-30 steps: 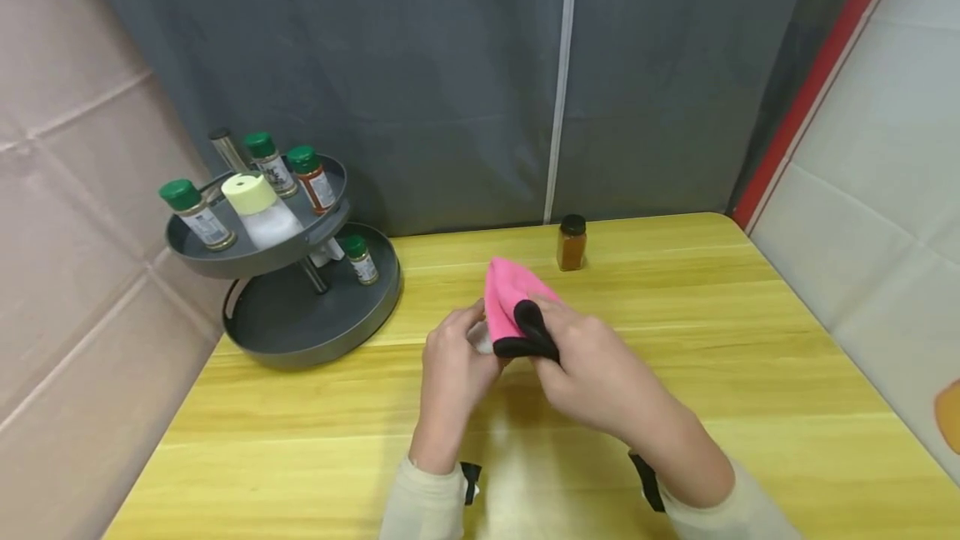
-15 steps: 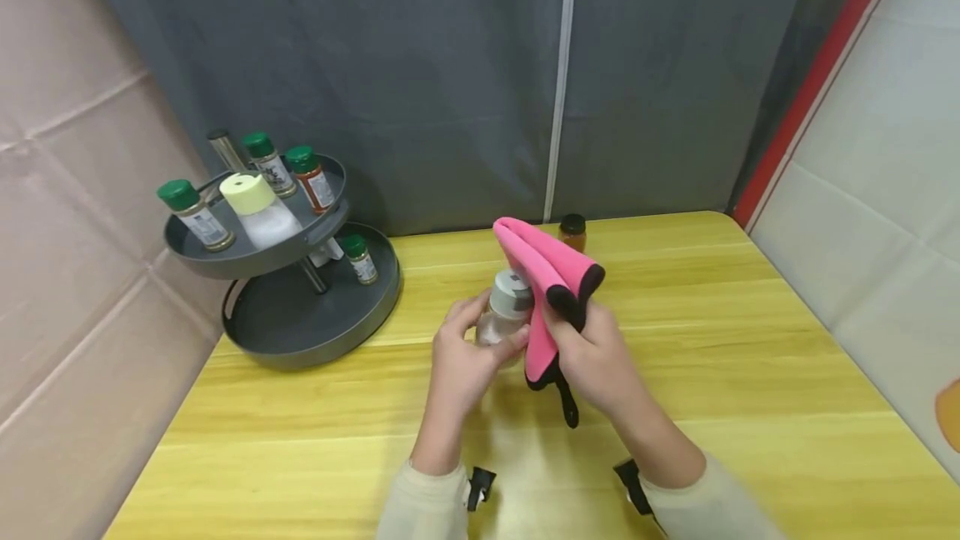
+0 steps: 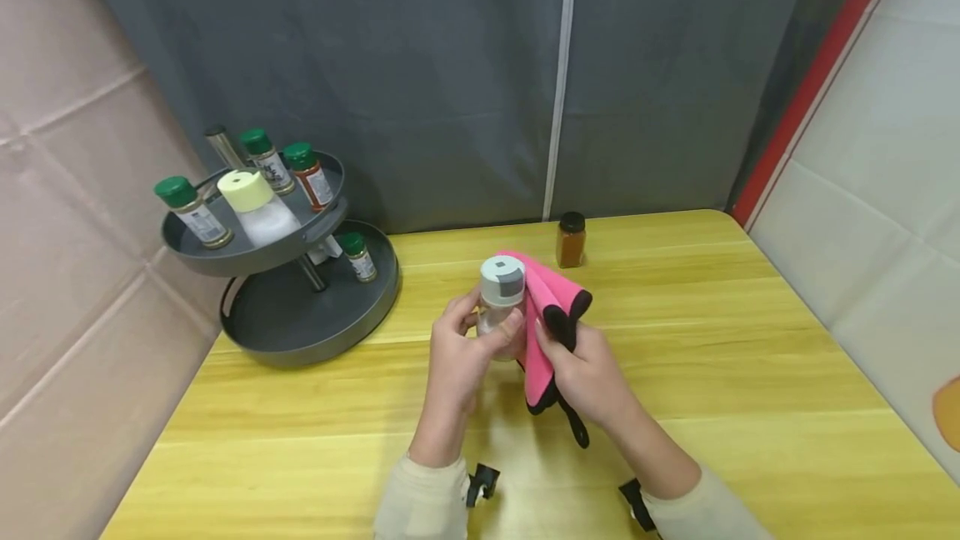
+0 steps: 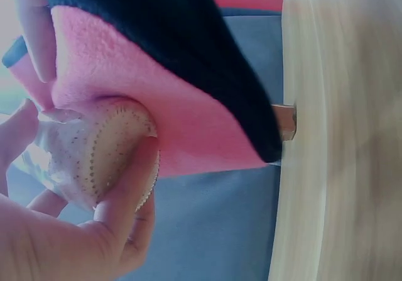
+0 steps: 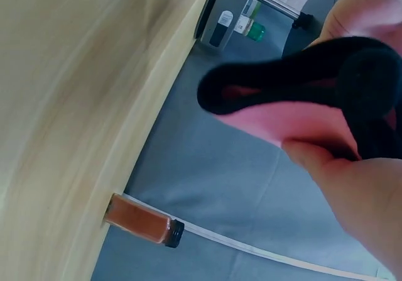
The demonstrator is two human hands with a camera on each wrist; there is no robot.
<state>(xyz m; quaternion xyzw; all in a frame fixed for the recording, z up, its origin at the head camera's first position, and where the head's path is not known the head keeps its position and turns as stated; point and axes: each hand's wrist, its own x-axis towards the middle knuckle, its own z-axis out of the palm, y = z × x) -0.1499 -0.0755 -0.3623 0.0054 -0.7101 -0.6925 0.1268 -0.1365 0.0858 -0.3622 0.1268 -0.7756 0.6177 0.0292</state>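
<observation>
My left hand [image 3: 463, 357] grips a clear shaker bottle [image 3: 498, 319] with a pale grey cap, fingers and thumb round its body. In the left wrist view the bottle's round base [image 4: 122, 152] faces the camera, with specks on it. My right hand [image 3: 592, 373] pinches a folded pink cloth [image 3: 536, 357] with black edging and a hanging black loop. The cloth lies against the bottle's right side. Seen from the right wrist, the thumb presses on the pink cloth [image 5: 289, 121], and the bottle is hidden behind it.
A small jar [image 3: 571, 242] of reddish-brown powder with a black lid stands at the table's back edge. On the left, a two-tier grey turntable rack [image 3: 300, 348] holds several green-capped spice bottles and a yellow-capped white bottle [image 3: 258, 211]. A grey curtain hangs behind.
The cloth has come off the top of the bottle to its right side, showing the grey cap. The right hand moved with it; the bottle now stands more upright in the left hand.
</observation>
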